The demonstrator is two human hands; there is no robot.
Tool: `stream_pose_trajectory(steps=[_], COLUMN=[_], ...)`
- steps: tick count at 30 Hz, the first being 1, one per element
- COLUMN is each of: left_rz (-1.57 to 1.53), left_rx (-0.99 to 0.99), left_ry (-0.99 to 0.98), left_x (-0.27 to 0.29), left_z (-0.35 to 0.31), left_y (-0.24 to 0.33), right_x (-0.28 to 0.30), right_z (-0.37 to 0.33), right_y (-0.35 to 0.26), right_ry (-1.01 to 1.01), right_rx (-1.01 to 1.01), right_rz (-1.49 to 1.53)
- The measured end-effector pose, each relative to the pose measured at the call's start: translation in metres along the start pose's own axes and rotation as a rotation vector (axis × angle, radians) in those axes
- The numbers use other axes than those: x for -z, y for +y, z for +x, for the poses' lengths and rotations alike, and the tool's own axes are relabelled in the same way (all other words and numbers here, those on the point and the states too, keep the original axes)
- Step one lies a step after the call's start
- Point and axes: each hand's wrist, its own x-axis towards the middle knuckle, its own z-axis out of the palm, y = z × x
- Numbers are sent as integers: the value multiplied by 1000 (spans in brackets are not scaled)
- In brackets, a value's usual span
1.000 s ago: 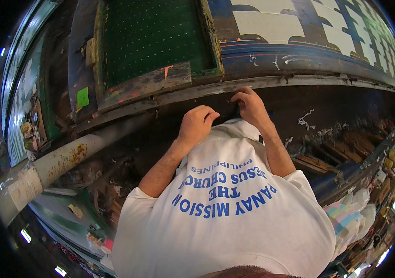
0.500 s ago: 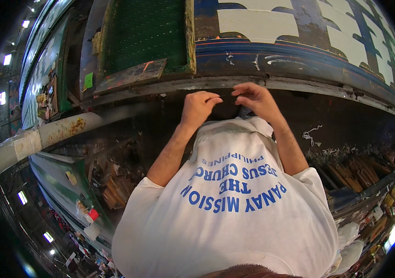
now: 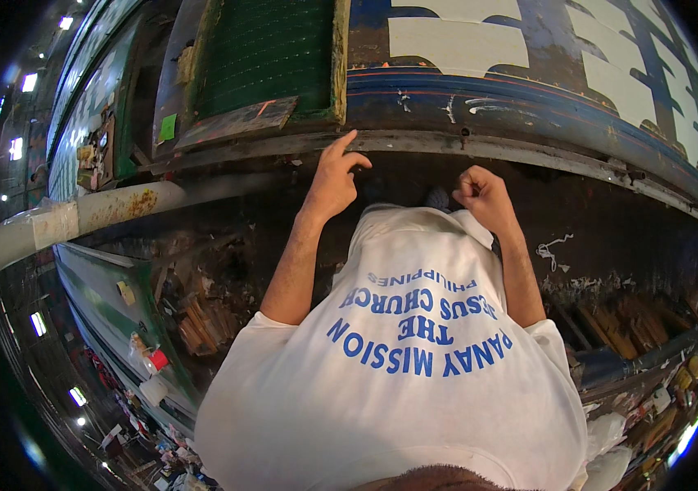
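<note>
My left hand (image 3: pixel 335 180) is raised before the table's near rail (image 3: pixel 398 141), its index finger stretched toward the rail and its thumb apart. Nothing shows between its fingers. My right hand (image 3: pixel 484 196) is held lower, over the dark gap beside the table, with the fingers curled closed; whatever may be inside them is hidden. Beyond my left hand lies a green mesh screen (image 3: pixel 271 61) in a worn wooden frame, with a flat stained board (image 3: pixel 238 121) across its near end. White flat cut pieces (image 3: pixel 457 45) lie on the long table to the right of the screen.
A pale rust-spotted pipe (image 3: pixel 115 209) crosses at the left. White string (image 3: pixel 552 250) lies on the dark floor at the right. Wood scraps (image 3: pixel 623 319) are piled below at the right, and another long table (image 3: pixel 115 303) stands at the lower left.
My hands, close together with fingers pinched before, have moved apart. The left has gone left and its index finger has straightened; the right has lowered toward me and curled closed.
</note>
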Motion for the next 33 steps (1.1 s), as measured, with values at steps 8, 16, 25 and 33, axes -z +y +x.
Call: stream_pose_trajectory(steps=[8,16,25,33], left_rz=[-60,81,15,78], left_rx=[215,339,339,352], left_ry=[114,92,-44,-152], left_x=[14,13,3,1], left_z=[0,51,72,58], left_y=[-48,-74,-89,-80], right_x=[-15,-51,-74,-76], right_z=[-4,17,44,66], right_y=[-30,-39,-61,-63], right_ry=[-67,-43,-133,-128], right_rx=[-403,-280,-187,-129], right_rz=[-31,-105,-106,-104])
